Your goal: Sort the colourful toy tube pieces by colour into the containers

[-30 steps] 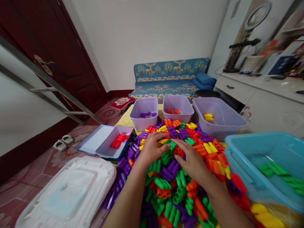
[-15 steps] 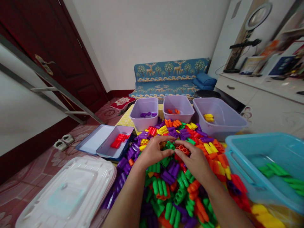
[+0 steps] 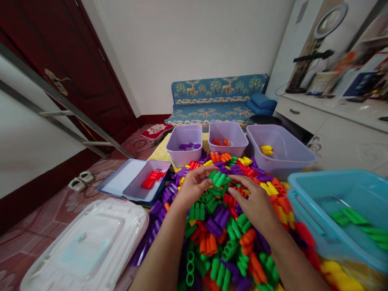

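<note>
Green plastic block of joined tubes (image 3: 220, 178) sat between left hand (image 3: 192, 188) and right hand (image 3: 254, 200), over a multicoloured heap of tube blocks (image 3: 218, 220) on the yellow-covered tabletop (image 3: 158, 150). Judged light, stiff, slick, hardly fragile; best pinched across its outer tubes. Left fingers arched beside it, grip unclear. Right thumb and forefinger parted, nothing visibly gripped. Both hands pointed forward, converging.

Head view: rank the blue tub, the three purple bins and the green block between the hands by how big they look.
1. Blue tub
2. Right bin
3. Left bin and middle bin: too alike to rank
4. Green block
</note>
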`<state>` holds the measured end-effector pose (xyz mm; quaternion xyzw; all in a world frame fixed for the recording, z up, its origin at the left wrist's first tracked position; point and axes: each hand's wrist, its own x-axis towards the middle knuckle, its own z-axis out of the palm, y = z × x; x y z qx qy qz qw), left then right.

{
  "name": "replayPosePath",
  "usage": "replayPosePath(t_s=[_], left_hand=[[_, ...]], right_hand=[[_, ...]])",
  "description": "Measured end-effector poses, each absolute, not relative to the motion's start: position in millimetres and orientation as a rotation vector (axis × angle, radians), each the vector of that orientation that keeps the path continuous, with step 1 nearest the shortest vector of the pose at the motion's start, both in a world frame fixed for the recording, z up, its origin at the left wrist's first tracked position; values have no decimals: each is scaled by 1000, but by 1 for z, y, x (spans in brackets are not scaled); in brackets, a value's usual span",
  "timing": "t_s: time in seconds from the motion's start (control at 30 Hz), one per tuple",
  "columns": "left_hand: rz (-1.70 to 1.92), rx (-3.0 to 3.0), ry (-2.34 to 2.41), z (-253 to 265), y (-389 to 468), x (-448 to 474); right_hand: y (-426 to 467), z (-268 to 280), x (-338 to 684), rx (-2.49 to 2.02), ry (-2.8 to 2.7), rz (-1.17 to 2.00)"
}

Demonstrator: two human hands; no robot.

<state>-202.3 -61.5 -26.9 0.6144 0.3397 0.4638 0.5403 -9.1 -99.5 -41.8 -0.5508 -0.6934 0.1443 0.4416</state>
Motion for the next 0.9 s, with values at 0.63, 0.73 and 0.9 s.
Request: replayPosePath(t_s=[0.63, 0.73, 0.9], left_hand=[[1083, 1965, 1128, -28, -65, -199], [1076, 1986, 1134, -27, -66, -199], [1074, 1967, 1140, -25, -64, -201]], right_hand=[[-105, -40, 12, -1908, -1983, 214], [-109, -37, -4, -1605, -1926, 527], [-106, -32, -2, -1403, -1859, 441]])
